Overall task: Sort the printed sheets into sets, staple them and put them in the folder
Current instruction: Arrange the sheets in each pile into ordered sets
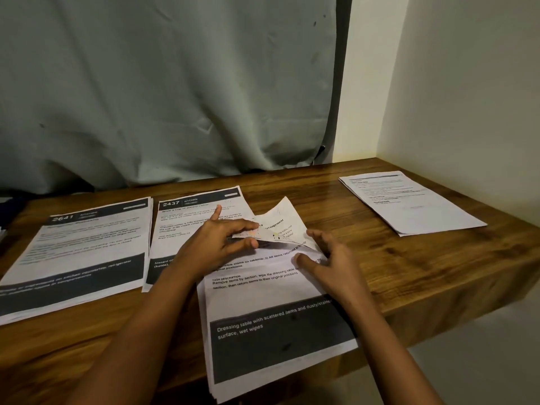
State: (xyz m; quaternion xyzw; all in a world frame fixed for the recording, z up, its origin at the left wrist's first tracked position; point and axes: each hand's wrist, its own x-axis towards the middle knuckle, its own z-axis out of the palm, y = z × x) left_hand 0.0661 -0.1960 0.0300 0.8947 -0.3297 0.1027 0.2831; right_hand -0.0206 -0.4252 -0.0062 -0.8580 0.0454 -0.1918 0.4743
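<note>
I read this step as peeling the top sheet (pixel 280 226) off the stack (pixel 271 302) to judge which set it belongs to. I want my left hand (pixel 216 244) to lift slowly while my right hand (pixel 330 264) pins what lies below. The left fingers (pixel 242 229) and thumb are clamped on the sheet's left edge, the forefinger sticking out straight beyond it. The right fingers (pixel 318 238) are apart and loosely bent just beside the sheet's right corner, with the thumb on the page under it (whether the fingertips touch the curled corner I cannot tell). The sheet is white, printed and buckled into a tent between the two hands; I judge it thin enough to crease or tear if pulled hard. The stack runs from under the fingers back toward my wrists and overhangs the edge of the surface (pixel 409 273). Left of the left fingers lie the 2437 pile (pixel 187 226) and the 2641 pile (pixel 81 252). Well to the right of the right fingers lies a third pile (pixel 409 203).
</note>
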